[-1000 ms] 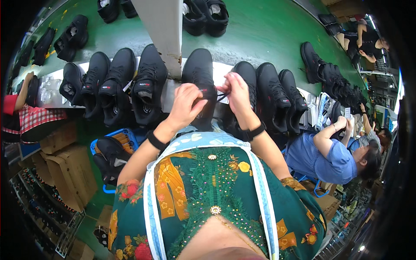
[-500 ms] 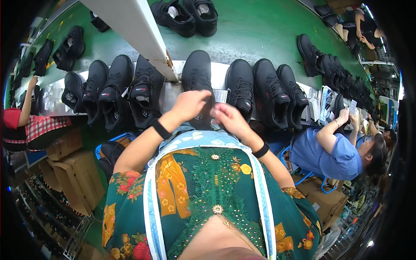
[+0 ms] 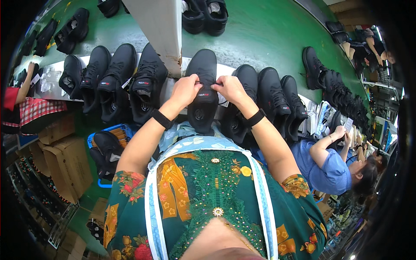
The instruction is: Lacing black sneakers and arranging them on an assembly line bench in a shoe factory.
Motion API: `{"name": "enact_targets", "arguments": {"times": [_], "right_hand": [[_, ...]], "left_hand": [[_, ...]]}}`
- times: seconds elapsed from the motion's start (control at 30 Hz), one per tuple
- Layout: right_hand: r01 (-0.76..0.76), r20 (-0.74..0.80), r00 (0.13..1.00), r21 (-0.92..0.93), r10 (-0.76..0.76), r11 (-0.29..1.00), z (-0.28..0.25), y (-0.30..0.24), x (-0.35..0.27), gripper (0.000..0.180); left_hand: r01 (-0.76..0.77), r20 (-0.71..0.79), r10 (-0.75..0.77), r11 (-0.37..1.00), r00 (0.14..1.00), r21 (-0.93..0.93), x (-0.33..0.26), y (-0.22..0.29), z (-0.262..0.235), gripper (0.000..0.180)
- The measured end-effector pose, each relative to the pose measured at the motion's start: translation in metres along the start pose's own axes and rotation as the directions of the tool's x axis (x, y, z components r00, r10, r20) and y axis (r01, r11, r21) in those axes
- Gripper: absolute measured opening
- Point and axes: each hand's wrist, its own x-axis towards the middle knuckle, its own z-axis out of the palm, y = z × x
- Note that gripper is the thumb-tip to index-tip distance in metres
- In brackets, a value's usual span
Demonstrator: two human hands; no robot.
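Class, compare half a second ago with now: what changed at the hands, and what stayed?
The right hand moved forward along the centre black shoe; the left hand drew back leftward. Fingertips now sit at opposite sides of its lacing; whether they hold anything is unclear. Neighbouring black shoes stayed in line.

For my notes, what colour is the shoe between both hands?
The shoe is black, best seen in the head view.

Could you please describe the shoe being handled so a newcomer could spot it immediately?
Find the pale post by the green table. Just right of its foot is a black shoe, toe pointing away. Unlike its neighbours, it has the left hand and right hand at its laces.
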Motion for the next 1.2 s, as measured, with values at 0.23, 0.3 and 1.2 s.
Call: {"name": "enact_targets", "arguments": {"times": [0.23, 0.3, 1.2], "right_hand": [[0.009, -0.210, 0.977, -0.144, -0.039, 0.990, 0.017, 0.006, -0.010, 0.024], [0.050, -0.251, 0.964, -0.149, -0.087, 0.988, 0.020, 0.007, -0.013, 0.023], [0.236, 0.072, 0.971, -0.458, -0.229, 0.857, 0.044, 0.025, -0.096, 0.011]], "left_hand": [[0.435, 0.428, -0.273, 0.831, 0.862, -0.347, 0.000, -0.014, -0.011, 0.019], [0.496, 0.462, -0.261, 0.702, 0.847, -0.512, -0.005, -0.019, -0.010, 0.017], [0.394, 0.382, -0.102, 0.140, 0.918, -0.908, -0.084, -0.037, -0.017, 0.028]]}}
